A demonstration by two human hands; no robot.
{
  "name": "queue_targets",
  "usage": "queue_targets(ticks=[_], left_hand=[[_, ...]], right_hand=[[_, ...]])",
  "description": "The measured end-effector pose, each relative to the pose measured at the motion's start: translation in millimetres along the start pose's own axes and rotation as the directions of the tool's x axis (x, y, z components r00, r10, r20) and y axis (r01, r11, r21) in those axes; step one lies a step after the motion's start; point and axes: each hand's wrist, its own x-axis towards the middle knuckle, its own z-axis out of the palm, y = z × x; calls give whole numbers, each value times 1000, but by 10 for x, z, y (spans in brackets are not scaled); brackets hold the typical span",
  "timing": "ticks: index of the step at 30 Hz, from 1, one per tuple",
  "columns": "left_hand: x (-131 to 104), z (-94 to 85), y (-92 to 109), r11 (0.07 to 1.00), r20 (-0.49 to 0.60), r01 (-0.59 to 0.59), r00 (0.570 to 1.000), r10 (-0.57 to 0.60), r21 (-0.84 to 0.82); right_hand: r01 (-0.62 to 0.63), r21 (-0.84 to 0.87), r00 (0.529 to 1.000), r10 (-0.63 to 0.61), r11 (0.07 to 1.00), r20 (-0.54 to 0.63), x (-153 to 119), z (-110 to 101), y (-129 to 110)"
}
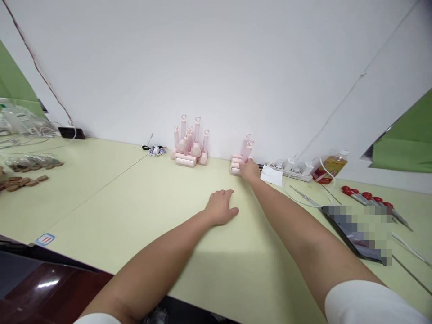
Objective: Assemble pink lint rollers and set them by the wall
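Observation:
My right hand [250, 170] reaches to the back of the table, its fingers closed at the right side of a small group of pink lint rollers [237, 158]. These have handles that stand up, with loops at the top; my hand partly hides the group. My left hand [220, 207] lies on the pale yellow table [189, 198] with fingers stretched out and thumb apart, holding nothing. Further left, against the wall, is a larger cluster of pink lint rollers [186, 160], several with upright handles and heart-shaped loops.
A power strip [305, 177] with plugs, white paper [272, 176] and a bottle [332, 166] stand right of my right hand. Closer in lie a dark tablet-like device [354, 238] and red-ended tools [367, 196]. A coiled cable [155, 151] and brown round pieces [23, 182] are leftward.

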Motion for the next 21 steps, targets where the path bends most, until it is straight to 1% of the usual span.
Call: queue_targets(ticks=[3, 6, 9, 11, 13, 16, 18, 21], left_hand=[[4, 12, -8, 999, 4, -26, 1000, 26, 22], [12, 24, -20, 999, 6, -39, 999, 39, 32], [13, 28, -28, 998, 5, -41, 999, 41, 40], [11, 29, -32, 998, 3, -45, 999, 45, 43], [11, 32, -38, 998, -2, -49, 999, 49, 50], [16, 33, -50, 996, -12, -57, 998, 58, 71], [18, 28, -58, 994, -7, -76, 997, 76, 84], [14, 9, -71, 987, 1, -116, 993, 117, 108]], right_hand=[[-31, -13, 999, 31, 999, -28, 12, -18, 37], [-33, -18, 999, 33, 999, -40, 14, -40, 68], [-5, -16, 999, 4, 1000, -48, -35, -45, 109], [36, -13, 998, -36, 999, -51, -127, -20, 141], [97, -16, 994, -98, 995, -50, -279, 26, 174], [226, -33, 974, -226, 974, -13, -602, 88, 236], [325, -49, 946, -323, 945, 43, -859, 88, 294], [437, -50, 896, -429, 898, 113, -1260, 5, 405]])
